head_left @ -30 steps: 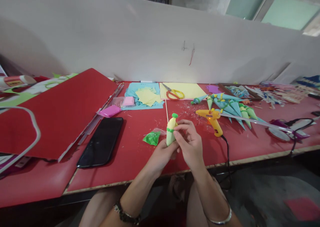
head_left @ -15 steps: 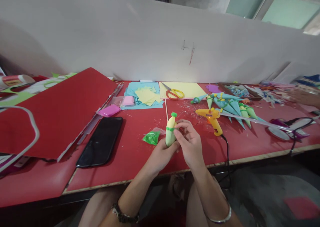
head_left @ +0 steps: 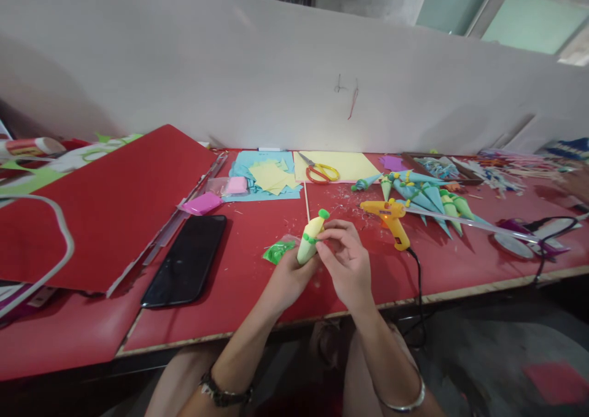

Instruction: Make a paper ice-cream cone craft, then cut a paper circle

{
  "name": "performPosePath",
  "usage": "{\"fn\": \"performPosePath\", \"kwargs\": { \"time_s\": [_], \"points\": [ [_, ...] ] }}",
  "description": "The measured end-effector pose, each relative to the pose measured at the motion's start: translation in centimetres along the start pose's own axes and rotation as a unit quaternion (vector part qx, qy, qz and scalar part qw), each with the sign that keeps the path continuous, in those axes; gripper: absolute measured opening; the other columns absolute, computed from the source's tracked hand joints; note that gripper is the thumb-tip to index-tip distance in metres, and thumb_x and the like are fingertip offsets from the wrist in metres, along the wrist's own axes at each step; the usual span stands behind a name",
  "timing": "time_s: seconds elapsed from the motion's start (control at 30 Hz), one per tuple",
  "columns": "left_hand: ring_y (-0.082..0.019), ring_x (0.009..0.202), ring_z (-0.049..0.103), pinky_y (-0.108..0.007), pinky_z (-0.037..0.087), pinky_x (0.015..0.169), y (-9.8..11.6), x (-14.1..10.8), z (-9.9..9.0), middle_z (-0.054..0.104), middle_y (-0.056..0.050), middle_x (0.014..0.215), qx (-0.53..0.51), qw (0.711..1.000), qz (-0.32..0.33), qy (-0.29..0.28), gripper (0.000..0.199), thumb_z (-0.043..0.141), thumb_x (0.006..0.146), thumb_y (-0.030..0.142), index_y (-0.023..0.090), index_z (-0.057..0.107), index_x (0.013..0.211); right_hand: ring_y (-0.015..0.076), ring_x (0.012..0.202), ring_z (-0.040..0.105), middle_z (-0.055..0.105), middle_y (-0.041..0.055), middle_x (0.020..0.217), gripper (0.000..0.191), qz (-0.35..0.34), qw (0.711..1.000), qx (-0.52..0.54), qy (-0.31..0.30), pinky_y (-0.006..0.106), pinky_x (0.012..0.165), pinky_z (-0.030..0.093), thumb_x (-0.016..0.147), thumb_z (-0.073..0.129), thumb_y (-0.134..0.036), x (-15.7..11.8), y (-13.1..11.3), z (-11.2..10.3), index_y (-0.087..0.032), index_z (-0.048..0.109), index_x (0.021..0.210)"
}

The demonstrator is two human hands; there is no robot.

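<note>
My left hand [head_left: 289, 279] is wrapped round a small rolled paper cone [head_left: 306, 250], pale green below and yellow above. A green ball [head_left: 324, 214] tops it, and a band of green clay-like beads [head_left: 310, 238] runs round its middle. The cone leans to the right. My right hand [head_left: 347, 260] has thumb and forefinger pinched at the right end of that band; its fingertips partly hide what they grip. Just behind my left hand lies a clear bag of green clay-like material [head_left: 278, 252].
A yellow glue gun [head_left: 391, 218] with a black cord lies to the right, before several finished-looking paper cones [head_left: 427, 196]. Scissors [head_left: 322, 170] rest on yellow paper. At left are a black phone [head_left: 186, 260], a pink packet [head_left: 202, 204] and a large red board [head_left: 115, 208].
The cone has tilted to the right, its lower end shifting left with my left hand. My right fingers have stayed at the green band. At far right, another person's hand has drawn back.
</note>
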State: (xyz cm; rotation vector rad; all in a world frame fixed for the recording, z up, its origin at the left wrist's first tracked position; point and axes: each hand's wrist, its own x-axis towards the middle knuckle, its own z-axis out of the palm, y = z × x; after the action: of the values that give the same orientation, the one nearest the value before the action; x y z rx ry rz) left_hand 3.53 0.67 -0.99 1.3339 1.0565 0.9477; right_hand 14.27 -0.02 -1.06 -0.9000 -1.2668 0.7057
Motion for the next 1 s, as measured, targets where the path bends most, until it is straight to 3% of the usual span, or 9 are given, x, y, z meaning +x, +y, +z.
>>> {"fn": "performPosePath", "kwargs": {
  "time_s": [0.23,0.47,0.57,0.73,0.9,1.0],
  "points": [
    [-0.012,0.055,0.043,-0.023,0.034,0.054,0.0,0.2,-0.3,0.046,0.004,0.051,0.018,0.999,0.042,0.025,0.018,0.058,0.068,0.03,0.016,0.052,0.059,0.0185,0.096,0.052,0.049,0.0048,0.096,0.008,-0.047,0.998,-0.046,-0.019,0.033,0.082,0.048,0.076,0.058,-0.018,-0.3,-0.4,0.0,-0.024,0.063,0.079],
    [-0.011,0.053,0.048,-0.025,0.04,0.059,0.7,0.0,-0.3,0.055,0.002,0.054,-0.072,0.997,-0.003,0.04,0.017,0.062,0.067,0.032,0.015,0.063,0.063,0.0175,0.098,0.053,0.05,0.0052,0.102,0.019,-0.031,0.999,0.035,0.003,0.034,0.085,0.048,0.08,0.053,-0.019,-0.2,-0.4,-0.1,-0.024,0.06,0.097],
    [-0.01,0.054,0.052,-0.025,0.043,0.062,0.9,0.1,-0.9,0.059,0.002,0.059,-0.137,0.989,-0.01,0.05,0.018,0.062,0.068,0.029,0.014,0.068,0.077,0.0168,0.091,0.055,0.051,0.0051,0.1,0.018,-0.02,0.999,-0.022,0.013,0.034,0.082,0.05,0.081,0.052,-0.019,-0.2,-0.3,-0.1,-0.024,0.061,0.095],
    [-0.012,0.062,0.057,-0.026,0.046,0.066,1.5,-0.2,-1.9,0.068,-0.004,0.073,-0.175,0.981,-0.027,0.079,0.031,0.064,0.069,0.027,0.013,0.066,0.096,0.0168,0.09,0.057,0.05,0.0058,0.104,0.023,-0.05,0.99,-0.123,-0.048,0.034,0.082,0.05,0.081,0.052,-0.019,-0.5,-0.2,0.2,-0.026,0.063,0.101],
    [-0.014,0.072,0.06,-0.027,0.048,0.071,1.9,-0.3,-2.2,0.069,-0.005,0.083,-0.15,0.986,-0.015,0.066,0.029,0.063,0.068,0.026,0.014,0.067,0.094,0.0184,0.093,0.057,0.051,0.007,0.106,0.024,-0.054,0.983,-0.161,-0.071,0.034,0.08,0.051,0.083,0.05,-0.022,-0.7,0.3,0.4,-0.026,0.063,0.103],
    [-0.015,0.073,0.06,-0.028,0.048,0.073,1.8,-0.3,-2.1,0.069,-0.005,0.081,-0.124,0.99,-0.011,0.059,0.028,0.063,0.068,0.027,0.013,0.067,0.092,0.016,0.083,0.059,0.052,0.0065,0.102,0.019,-0.064,0.98,-0.175,-0.073,0.032,0.077,0.051,0.082,0.052,-0.022,-0.6,0.3,0.5,-0.025,0.064,0.097]
  ]
}}
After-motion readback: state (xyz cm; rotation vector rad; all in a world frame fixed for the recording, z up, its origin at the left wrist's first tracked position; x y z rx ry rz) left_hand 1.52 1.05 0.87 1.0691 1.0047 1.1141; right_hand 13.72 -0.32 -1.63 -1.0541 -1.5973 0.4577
